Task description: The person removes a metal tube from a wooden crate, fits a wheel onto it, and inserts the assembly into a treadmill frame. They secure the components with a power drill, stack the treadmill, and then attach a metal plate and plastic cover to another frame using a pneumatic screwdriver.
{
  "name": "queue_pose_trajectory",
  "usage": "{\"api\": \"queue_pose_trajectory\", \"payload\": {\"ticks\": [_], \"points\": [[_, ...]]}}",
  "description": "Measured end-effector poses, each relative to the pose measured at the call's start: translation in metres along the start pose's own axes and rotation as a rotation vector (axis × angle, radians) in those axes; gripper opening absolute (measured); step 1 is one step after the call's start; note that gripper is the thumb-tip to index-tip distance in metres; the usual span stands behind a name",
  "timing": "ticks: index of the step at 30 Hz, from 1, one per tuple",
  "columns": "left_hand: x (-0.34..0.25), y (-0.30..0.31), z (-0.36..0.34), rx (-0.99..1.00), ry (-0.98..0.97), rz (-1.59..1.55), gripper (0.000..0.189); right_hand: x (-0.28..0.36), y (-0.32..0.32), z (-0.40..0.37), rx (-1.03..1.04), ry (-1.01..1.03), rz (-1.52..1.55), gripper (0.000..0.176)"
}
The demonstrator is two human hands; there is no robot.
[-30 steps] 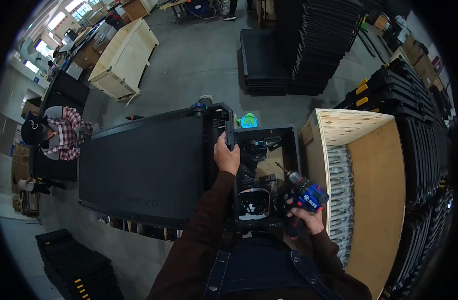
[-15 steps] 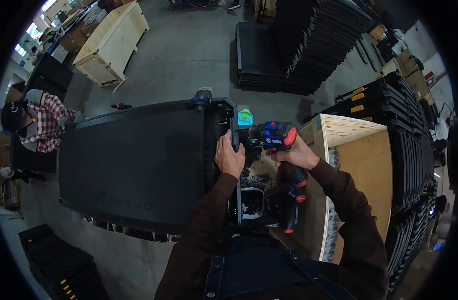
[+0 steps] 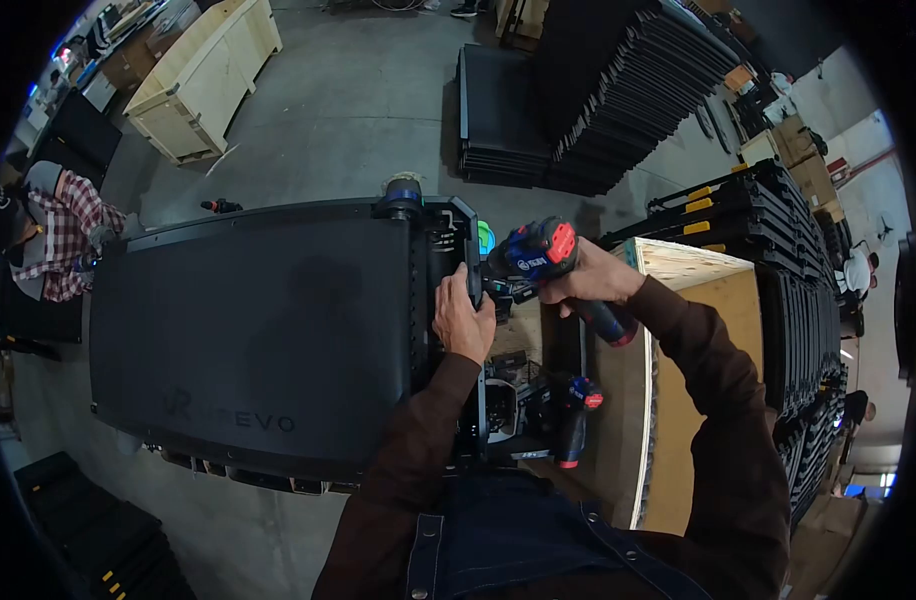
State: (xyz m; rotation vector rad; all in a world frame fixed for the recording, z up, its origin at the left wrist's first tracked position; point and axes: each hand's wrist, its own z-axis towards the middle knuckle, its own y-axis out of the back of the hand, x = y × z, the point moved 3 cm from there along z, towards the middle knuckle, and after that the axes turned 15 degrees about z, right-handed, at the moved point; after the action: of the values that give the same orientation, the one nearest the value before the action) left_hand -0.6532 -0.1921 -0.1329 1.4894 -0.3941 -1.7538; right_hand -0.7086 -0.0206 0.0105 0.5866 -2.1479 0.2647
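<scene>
A long black treadmill deck (image 3: 268, 320) with pale lettering lies flat before me. My left hand (image 3: 464, 322) is wrapped round the black end frame (image 3: 471, 240) on its right side. In my right hand (image 3: 600, 277) is a blue, black and red cordless drill (image 3: 533, 250), its front end pointing left to the outer side of that frame, close to my left fingertips. The drill's tip is hidden behind the frame. A second cordless drill (image 3: 576, 425) sits lower, beside a tray of small dark parts (image 3: 503, 410).
An open plywood crate (image 3: 696, 255) stands at my right, with stacked black frames (image 3: 798, 300) behind it. Black panels (image 3: 618, 110) are piled at the back. Another wooden crate (image 3: 203, 85) stands far left. A person in a checked shirt (image 3: 73, 235) works at the deck's left end.
The drill in my right hand has tilted and moved slightly left and up, close to the frame. My left hand keeps its place on the frame. The whole view has shifted a little.
</scene>
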Motion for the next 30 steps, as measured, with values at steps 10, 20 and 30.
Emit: {"api": "queue_pose_trajectory", "payload": {"ticks": [10,20,30], "points": [[0.002,0.0,-0.004,-0.015,0.035,-0.068,0.056,0.059,-0.016,0.024,-0.016,-0.229,-0.444,0.028],[-0.002,0.003,-0.003,-0.045,0.011,-0.025,0.054,0.041,-0.005,0.028,0.041,-0.057,-0.299,0.013],[0.002,-0.007,-0.001,0.007,0.07,-0.054,0.052,-0.163,-0.033,-0.055,-0.14,0.069,0.471,0.021]]}}
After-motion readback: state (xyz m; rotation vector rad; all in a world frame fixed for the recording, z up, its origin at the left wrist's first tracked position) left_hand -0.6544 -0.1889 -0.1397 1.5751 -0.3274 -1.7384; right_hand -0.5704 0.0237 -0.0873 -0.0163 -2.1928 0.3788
